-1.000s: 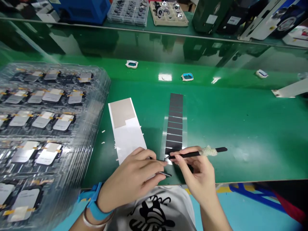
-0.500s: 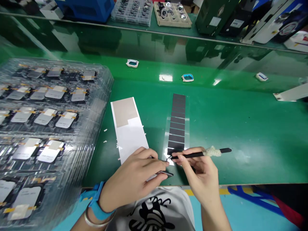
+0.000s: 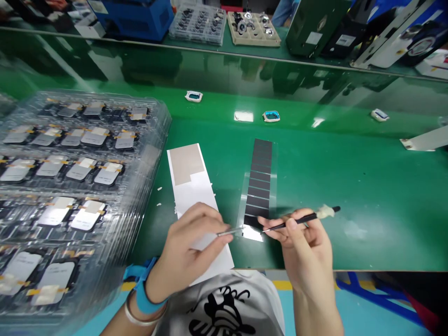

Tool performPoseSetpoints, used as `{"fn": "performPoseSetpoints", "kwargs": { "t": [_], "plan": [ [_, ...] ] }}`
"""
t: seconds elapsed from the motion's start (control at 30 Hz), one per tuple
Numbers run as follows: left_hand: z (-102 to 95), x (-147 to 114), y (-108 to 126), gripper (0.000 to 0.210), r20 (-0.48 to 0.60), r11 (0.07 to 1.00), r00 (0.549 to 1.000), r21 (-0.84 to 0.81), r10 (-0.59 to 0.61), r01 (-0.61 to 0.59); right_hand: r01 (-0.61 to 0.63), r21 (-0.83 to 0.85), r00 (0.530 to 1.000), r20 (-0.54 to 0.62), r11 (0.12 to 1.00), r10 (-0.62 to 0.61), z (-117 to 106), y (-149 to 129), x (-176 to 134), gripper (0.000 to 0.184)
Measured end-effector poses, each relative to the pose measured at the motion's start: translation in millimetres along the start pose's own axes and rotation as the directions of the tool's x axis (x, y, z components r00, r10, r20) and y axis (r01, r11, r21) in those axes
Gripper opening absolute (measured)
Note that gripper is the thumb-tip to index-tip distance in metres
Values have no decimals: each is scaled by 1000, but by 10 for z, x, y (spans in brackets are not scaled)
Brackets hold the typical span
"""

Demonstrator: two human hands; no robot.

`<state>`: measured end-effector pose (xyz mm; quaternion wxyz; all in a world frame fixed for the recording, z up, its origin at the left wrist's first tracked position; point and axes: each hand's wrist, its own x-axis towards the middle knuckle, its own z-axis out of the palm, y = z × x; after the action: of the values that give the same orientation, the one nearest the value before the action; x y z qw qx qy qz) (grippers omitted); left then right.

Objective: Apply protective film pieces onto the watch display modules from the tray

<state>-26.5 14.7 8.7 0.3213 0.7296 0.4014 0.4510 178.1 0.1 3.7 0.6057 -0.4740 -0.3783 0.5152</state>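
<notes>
My left hand [image 3: 198,240] is closed, thumb and fingers pinching a thin grey flat piece [image 3: 229,232] seen nearly edge-on; its exact kind is unclear. My right hand [image 3: 304,238] grips a slim black pointed tool [image 3: 292,221] with pale wrapping near its rear end. The tool's tip points left, close to the near end of a clear film strip [image 3: 274,186] bearing a column of dark rectangular pieces [image 3: 258,192]. A bright reflective patch [image 3: 252,233] shows at that end, between my hands. Beneath my left hand lies a white sheet [image 3: 196,193] with a beige area [image 3: 188,163].
Stacked clear plastic trays [image 3: 147,154] of silver-faced parts stand at left. Small watch-like cases [image 3: 193,96] sit along the back of the green table [image 3: 350,186]. A shelf behind holds a parts tray [image 3: 254,41], a blue box [image 3: 131,21] and dark equipment [image 3: 317,28].
My right hand and its tool have moved right, away from my left fingers. My left hand has shifted slightly left, and its thin piece now appears more edge-on. The camera view has shifted slightly.
</notes>
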Motion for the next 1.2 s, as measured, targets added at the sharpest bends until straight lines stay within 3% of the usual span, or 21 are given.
{"fn": "performPoseSetpoints", "kwargs": {
  "t": [0.07,0.17,0.3,0.4,0.53,0.73,1.0,1.2],
  "plan": [
    [5,-5,-10,10,-144,998,988,-25,-63,60,-51,86,998,51,995,47,136,-40,36,13],
    [22,-3,0,10,-199,989,970,19,-138,144,-15,107,999,46,994,10,364,-96,51,13],
    [34,41,30,14,-76,957,986,237,-150,164,157,51,987,29,986,-158,544,-133,17,8],
    [44,79,23,11,32,943,985,296,-168,151,287,18,955,71,958,-287,592,-117,12,11],
    [71,89,3,8,37,926,967,302,-251,229,449,11,892,56,894,-449,630,-60,67,17],
    [70,76,-7,6,5,931,962,257,-272,261,448,14,893,52,894,-448,712,34,88,22],
    [65,69,-48,33,60,966,975,160,-215,203,509,-21,861,15,860,-509,770,97,58,22],
    [36,51,-13,40,103,960,957,103,-272,262,549,-77,836,49,832,-547,748,155,43,24]
  ]
}}
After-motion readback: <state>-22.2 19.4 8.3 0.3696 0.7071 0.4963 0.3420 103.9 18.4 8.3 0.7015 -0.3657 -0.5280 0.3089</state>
